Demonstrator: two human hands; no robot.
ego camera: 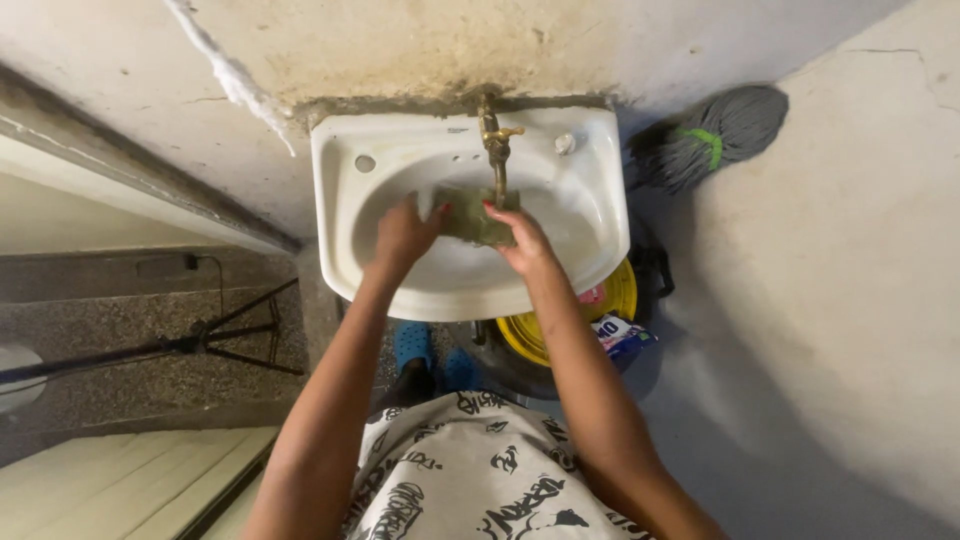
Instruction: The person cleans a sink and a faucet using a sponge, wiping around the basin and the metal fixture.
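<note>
Sink, white, wall-mounted, with brass tap above the bowl. Grey mop head and yellow bucket to the right. Greenish cloth under the tap, gripped at either end: left hand, right hand, fingers clenched on it.

White-blue packet beside yellow bucket

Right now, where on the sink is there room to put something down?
The flat back ledge of the white ceramic basin is bare left of the brass tap, by the small hole. Right of the tap sits a small white knob. The bowl's middle is crowded: both hands hold a greenish cloth.
</note>
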